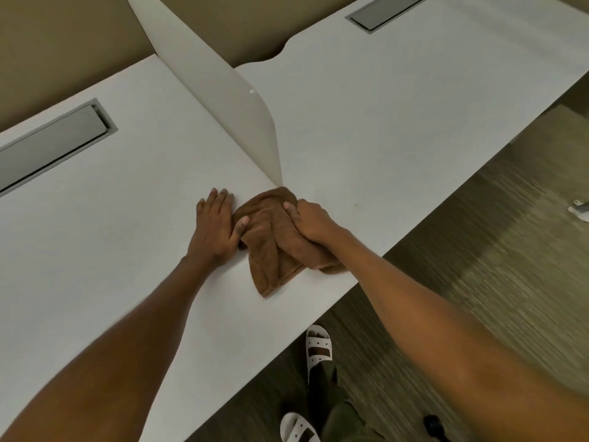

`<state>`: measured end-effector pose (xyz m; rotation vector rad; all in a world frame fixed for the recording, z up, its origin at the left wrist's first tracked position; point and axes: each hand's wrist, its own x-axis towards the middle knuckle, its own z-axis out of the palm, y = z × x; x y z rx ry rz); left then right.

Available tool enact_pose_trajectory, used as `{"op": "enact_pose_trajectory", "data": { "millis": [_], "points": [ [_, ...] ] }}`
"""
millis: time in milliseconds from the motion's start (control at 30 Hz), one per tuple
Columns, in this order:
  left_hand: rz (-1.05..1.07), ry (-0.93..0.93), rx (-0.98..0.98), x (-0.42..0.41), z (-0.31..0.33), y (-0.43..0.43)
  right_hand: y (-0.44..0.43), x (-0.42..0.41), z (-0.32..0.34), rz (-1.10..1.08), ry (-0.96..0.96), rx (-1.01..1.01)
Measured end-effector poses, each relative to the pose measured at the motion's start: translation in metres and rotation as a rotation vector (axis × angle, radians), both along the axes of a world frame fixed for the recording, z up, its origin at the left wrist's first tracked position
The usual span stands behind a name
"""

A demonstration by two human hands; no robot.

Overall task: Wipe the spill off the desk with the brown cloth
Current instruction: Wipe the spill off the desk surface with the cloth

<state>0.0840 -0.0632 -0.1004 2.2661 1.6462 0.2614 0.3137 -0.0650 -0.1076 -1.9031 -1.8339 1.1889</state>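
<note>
Clenched around a bunch of fabric, the right hand [310, 223] holds the brown cloth [274, 240] from its right side and presses it down on the desk [127, 199]. Its fingers are curled over the folds and the thumb lies on top of the cloth. The left hand [215, 226] rests flat on the desk just beside the cloth, with fingers stretched out and palm down; only its thumb touches the left edge of the cloth, so this hand grasps nothing. The cloth sits at the middle of the frame, crumpled, near the front edge of the white surface, and one corner of it points toward the lower part of the frame. Its upper end is just below the rounded tip of a white divider panel [242, 103], which stands upright and runs toward the upper left of the frame. A grey recessed flap [54, 145] is set in the desk at the left side, and a second grey flap [382, 11] shows at the upper right. At the bottom of the frame, white sandals [318, 344] stand on a striped carpet floor [494, 234]. I cannot make out any spill on the surface.
</note>
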Motion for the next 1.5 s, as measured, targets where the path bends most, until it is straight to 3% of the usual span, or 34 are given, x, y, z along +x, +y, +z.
{"op": "enact_pose_trajectory", "data": {
  "millis": [533, 700, 833, 1033, 1233, 1500],
  "points": [
    [0.082, 0.035, 0.049, -0.003, 0.001, -0.051, -0.114, 0.045, -0.001, -0.137, -0.101, -0.005],
    [0.051, 0.02, 0.059, -0.009, -0.001, -0.075, -0.143, 0.034, -0.008, -0.482, -0.002, 0.091],
    [-0.018, 0.015, 0.056, -0.02, -0.003, -0.089, -0.161, 0.007, -0.009, -0.821, 0.203, 0.146],
    [-0.106, 0.051, 0.047, -0.036, -0.004, -0.105, -0.165, -0.018, -0.006, -1.056, 0.28, 0.105],
    [-0.098, 0.041, 0.061, -0.034, -0.005, -0.105, -0.171, -0.043, 0.001, -1.132, 0.104, 0.084],
    [-0.091, -0.023, 0.059, -0.034, -0.007, -0.104, -0.213, -0.109, 0.006, -0.951, -0.133, 0.135]
  ]
}}
